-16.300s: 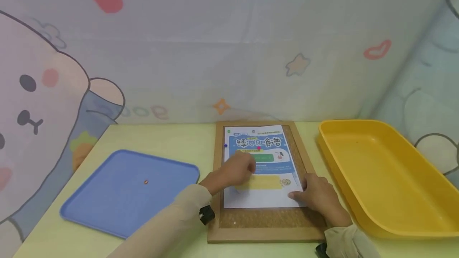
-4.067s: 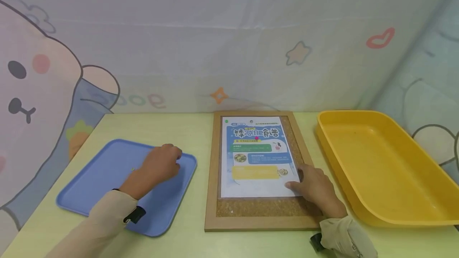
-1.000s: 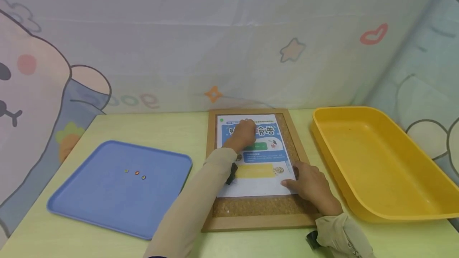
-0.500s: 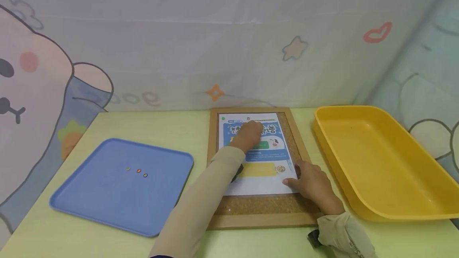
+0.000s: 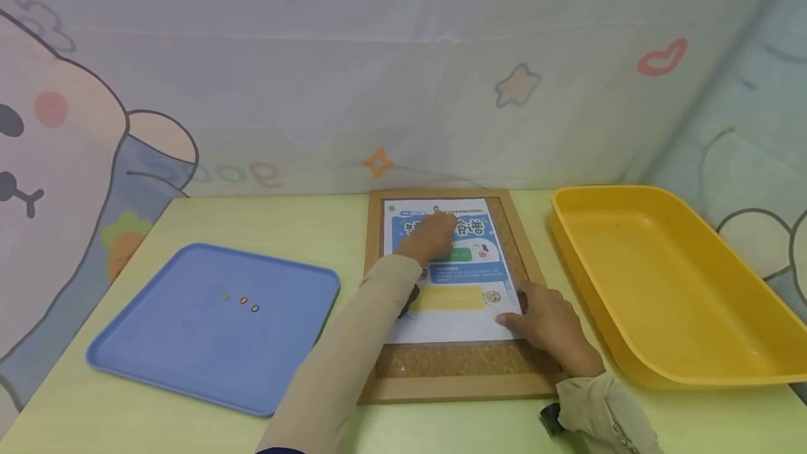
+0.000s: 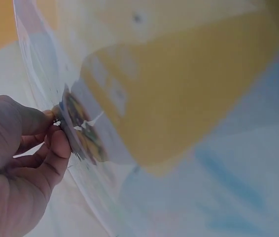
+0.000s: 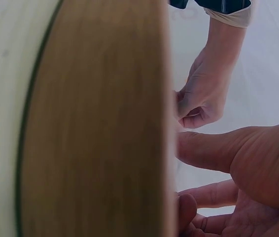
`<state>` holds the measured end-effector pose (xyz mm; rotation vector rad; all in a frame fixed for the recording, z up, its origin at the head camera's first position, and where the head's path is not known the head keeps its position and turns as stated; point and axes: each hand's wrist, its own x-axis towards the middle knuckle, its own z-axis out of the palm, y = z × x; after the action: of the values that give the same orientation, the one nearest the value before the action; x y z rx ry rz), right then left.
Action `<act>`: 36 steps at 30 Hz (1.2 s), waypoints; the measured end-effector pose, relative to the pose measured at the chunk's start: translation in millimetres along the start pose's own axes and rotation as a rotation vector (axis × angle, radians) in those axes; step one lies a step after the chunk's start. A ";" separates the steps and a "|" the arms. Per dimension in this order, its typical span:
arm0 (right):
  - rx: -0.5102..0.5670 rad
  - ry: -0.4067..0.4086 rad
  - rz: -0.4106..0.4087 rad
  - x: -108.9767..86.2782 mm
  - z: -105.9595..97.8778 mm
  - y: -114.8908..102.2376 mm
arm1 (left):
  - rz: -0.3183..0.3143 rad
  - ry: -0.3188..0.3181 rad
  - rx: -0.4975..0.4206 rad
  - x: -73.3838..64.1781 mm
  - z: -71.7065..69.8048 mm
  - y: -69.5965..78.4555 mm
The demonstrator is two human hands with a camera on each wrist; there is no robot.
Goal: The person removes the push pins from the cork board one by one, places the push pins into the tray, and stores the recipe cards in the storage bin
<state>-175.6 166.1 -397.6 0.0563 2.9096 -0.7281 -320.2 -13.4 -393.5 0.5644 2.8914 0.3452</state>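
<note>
A printed paper sheet (image 5: 463, 328) lies on a wood-framed corkboard (image 5: 457, 363). My left hand (image 5: 435, 235) is over the sheet's upper part, its back covering some of the title. In the left wrist view, thumb and index finger pinch a small brassy thumbtack (image 6: 56, 114) at the paper's surface, mostly hidden by the fingertips. Against the board's right side rests my right hand (image 5: 550, 321), thumb on the sheet's lower right edge and fingers by the frame. A green thumbtack (image 5: 391, 208) sits at the sheet's top left corner.
On the left lies a blue tray (image 5: 164, 342) bearing three small thumbtacks (image 5: 243, 300). A deep yellow bin (image 5: 681, 293) stands right of the board, close to my right hand. Behind the table hangs a printed curtain (image 5: 315, 90).
My left hand has gone from the tray to the sheet since 4.1 s ago, covering the magenta tack. The tray held one tack 16.3 s ago, three now; the sheet's blue tack is gone.
</note>
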 end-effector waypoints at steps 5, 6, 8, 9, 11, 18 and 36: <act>0.003 0.006 0.000 -0.5 -0.9 -0.6 | 0.030 0.011 0.001 0.7 -1.4 -2.1; 0.004 0.007 -0.001 -0.4 -0.8 -0.5 | 0.035 0.011 0.000 0.7 -1.6 -2.5; 0.005 0.008 -0.005 -0.3 -0.5 -0.3 | 0.045 0.007 0.005 1.0 -1.8 -3.1; 0.005 0.010 -0.007 -0.3 -0.3 -0.2 | 0.053 0.006 0.016 1.3 -1.7 -3.3; 0.005 0.012 -0.012 0.0 -0.2 0.0 | 0.072 0.005 0.042 1.8 -1.8 -3.5; 0.004 0.018 -0.008 0.6 0.2 -1.0 | 0.102 0.011 0.096 3.9 -1.8 -4.0; -0.011 0.002 0.000 -0.5 1.2 -1.7 | 0.040 -0.004 0.019 1.3 -3.8 -2.9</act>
<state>-175.2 164.1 -397.8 0.0565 2.9151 -0.7118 -323.2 -16.2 -390.8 0.6263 2.8861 0.3220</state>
